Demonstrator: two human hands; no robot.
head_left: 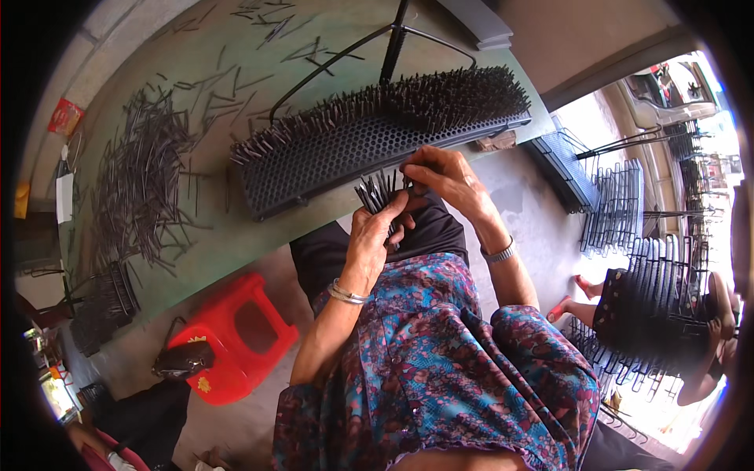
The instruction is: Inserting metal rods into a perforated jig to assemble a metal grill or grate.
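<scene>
My left hand (pixel 372 238) is closed around a bundle of thin dark strips (pixel 378 193), their ends fanning out above my fingers. Fingertips of my right hand (pixel 449 182) are pinched together just beside the bundle's top; whether a strip sits between them is too small to make out. Beyond both hands stands a long black perforated rack (pixel 338 166) at the table's near edge. Upright dark strips (pixel 440 102) fill its far rows densely, while its near rows show open holes.
A large heap of loose dark strips (pixel 141 173) covers the left of the green table (pixel 212 263), with more scattered behind. A red stool (pixel 251 337) carrying a black bag (pixel 184 359) stands below left. At right, another person (pixel 644 318) is near wire racks (pixel 616 208).
</scene>
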